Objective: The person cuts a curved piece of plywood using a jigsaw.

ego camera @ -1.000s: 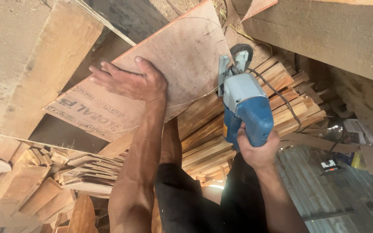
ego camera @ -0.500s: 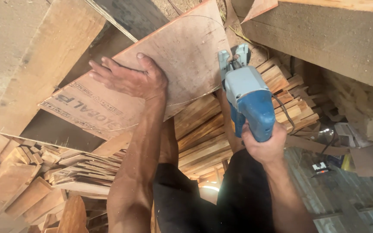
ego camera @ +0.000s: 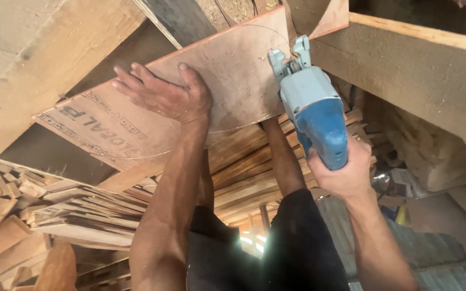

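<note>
My left hand (ego camera: 163,94) lies flat, fingers spread, pressing on a brown plywood sheet (ego camera: 227,75) that has printed lettering near its left edge and a thin curved line drawn across it. My right hand (ego camera: 343,172) is wrapped around the handle of a blue and grey jigsaw (ego camera: 314,110). The saw's front end sits at the sheet's upper right edge, where a cut runs into the board. Its blade is hidden under the saw body. My knees in dark shorts (ego camera: 292,248) are below the sheet.
A thick pale timber beam (ego camera: 427,70) runs along the right. Another broad plank (ego camera: 33,59) slants at the upper left. Stacked wooden slats (ego camera: 249,172) lie beneath the sheet, and a pile of offcuts (ego camera: 39,210) sits at the lower left. Corrugated metal (ego camera: 438,258) is at the lower right.
The jigsaw has advanced up along the sheet's right edge toward its far corner, with my right hand following. My left hand has stayed pressed on the sheet.
</note>
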